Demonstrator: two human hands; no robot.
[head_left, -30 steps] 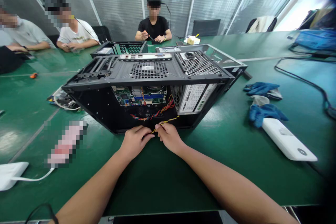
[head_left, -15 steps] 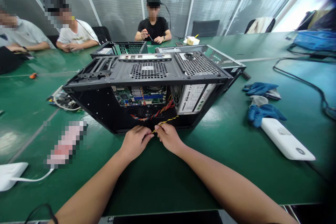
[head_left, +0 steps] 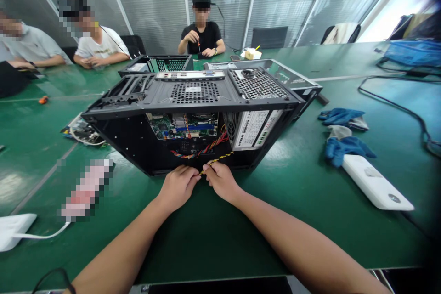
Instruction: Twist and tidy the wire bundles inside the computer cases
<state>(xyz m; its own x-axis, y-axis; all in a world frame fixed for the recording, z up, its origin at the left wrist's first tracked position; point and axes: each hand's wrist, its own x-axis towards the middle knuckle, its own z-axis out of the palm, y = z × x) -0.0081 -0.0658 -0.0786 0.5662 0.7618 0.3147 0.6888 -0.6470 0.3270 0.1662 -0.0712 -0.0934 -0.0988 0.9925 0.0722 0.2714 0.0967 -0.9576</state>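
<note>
An open black computer case (head_left: 124,147) stands before me with its open side facing me. From its power supply (head_left: 257,129) a twisted yellow-and-black cable (head_left: 221,156) runs out to my hands. My left hand (head_left: 179,186) pinches the cable at the front edge of the case. Close beside it, my right hand (head_left: 220,179) is closed on the same cable. The fingertips hide the cable's end. Inside the case are a green motherboard (head_left: 186,126) and a bundle of red, orange and black wires (head_left: 206,149).
Blue-and-grey gloves (head_left: 351,147) and a white power bank (head_left: 377,183) lie at the right. A blurred-out phone (head_left: 87,188) with a white cable is on the left. Loose electronics (head_left: 84,131) sit beside the case, and another case (head_left: 292,76) stands behind it. Several people sit across the green table (head_left: 292,220).
My hands stay in nearly the same place on the cable. Across the table, a person's hand has lifted a screwdriver into a more upright position.
</note>
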